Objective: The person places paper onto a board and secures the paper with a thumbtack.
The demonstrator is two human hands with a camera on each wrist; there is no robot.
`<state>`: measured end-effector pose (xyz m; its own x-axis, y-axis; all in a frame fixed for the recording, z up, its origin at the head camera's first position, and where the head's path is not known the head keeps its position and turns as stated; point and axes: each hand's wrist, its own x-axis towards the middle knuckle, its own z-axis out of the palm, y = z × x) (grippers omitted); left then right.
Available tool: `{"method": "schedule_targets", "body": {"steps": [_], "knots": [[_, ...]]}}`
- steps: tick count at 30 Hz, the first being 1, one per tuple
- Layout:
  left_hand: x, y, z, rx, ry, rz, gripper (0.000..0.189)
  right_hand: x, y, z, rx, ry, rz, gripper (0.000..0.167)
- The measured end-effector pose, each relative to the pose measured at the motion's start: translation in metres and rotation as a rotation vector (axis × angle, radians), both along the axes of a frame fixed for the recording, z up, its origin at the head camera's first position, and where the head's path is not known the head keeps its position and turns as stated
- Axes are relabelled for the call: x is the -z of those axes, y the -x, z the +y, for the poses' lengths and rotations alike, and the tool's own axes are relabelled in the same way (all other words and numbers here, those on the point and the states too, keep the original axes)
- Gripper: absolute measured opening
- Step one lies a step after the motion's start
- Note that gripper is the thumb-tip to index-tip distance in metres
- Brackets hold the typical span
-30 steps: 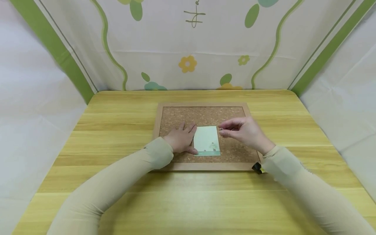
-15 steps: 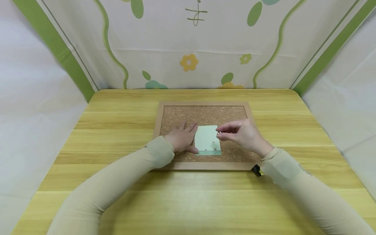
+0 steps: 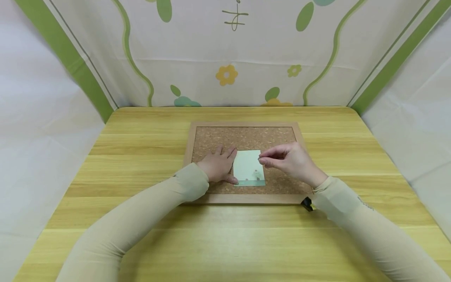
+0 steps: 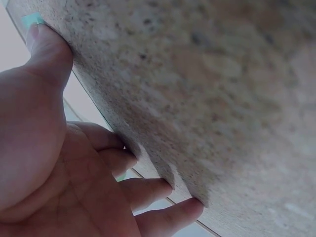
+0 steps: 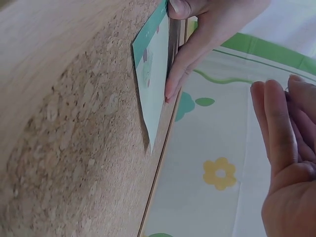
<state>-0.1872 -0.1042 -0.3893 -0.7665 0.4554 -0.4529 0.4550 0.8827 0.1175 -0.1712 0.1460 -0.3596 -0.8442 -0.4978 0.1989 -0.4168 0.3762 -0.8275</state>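
A framed cork board [image 3: 243, 137] lies on the table, with a pale green note sheet [image 3: 246, 166] on its cork. My left hand [image 3: 219, 166] rests flat on the board with fingers spread, thumb and index finger touching the sheet's left edge; in the left wrist view its fingertips [image 4: 158, 188] meet the cork. Above the sheet's right edge, my right hand [image 3: 290, 160] pinches a small shiny pin, almost wholly hidden between thumb and fingers. The right wrist view shows this hand [image 5: 291, 148] apart from the sheet [image 5: 152, 94], whose near corner lifts slightly off the cork.
A small black and yellow object [image 3: 307, 204] lies at the board's lower right corner, partly behind the right sleeve. The wood-grain table [image 3: 225, 243] extends around the board. A white cloth with printed flowers [image 3: 260, 47] hangs behind it.
My right hand has shifted slightly left and down, from beside the sheet to over its right edge. The pin, glinting earlier, is now mostly covered by the fingers. My left hand keeps its place.
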Motion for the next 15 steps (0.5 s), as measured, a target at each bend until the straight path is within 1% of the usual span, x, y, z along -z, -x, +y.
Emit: {"method": "schedule_targets", "body": {"steps": [6, 11, 15], "knots": [[0.0024, 0.0006, -0.0014, 0.000, 0.000, -0.004, 0.111, -0.0005, 0.0007, -0.0001, 0.016, 0.002, 0.026, 0.010], [0.0023, 0.0004, -0.0018, -0.007, -0.009, -0.010, 0.111, 0.0007, 0.0023, 0.0001, 0.002, 0.024, 0.012, 0.008], [0.0022, 0.0004, -0.0023, -0.002, -0.007, -0.009, 0.111, 0.0010, 0.0035, 0.0006, 0.003, 0.012, -0.004, 0.007]]}}
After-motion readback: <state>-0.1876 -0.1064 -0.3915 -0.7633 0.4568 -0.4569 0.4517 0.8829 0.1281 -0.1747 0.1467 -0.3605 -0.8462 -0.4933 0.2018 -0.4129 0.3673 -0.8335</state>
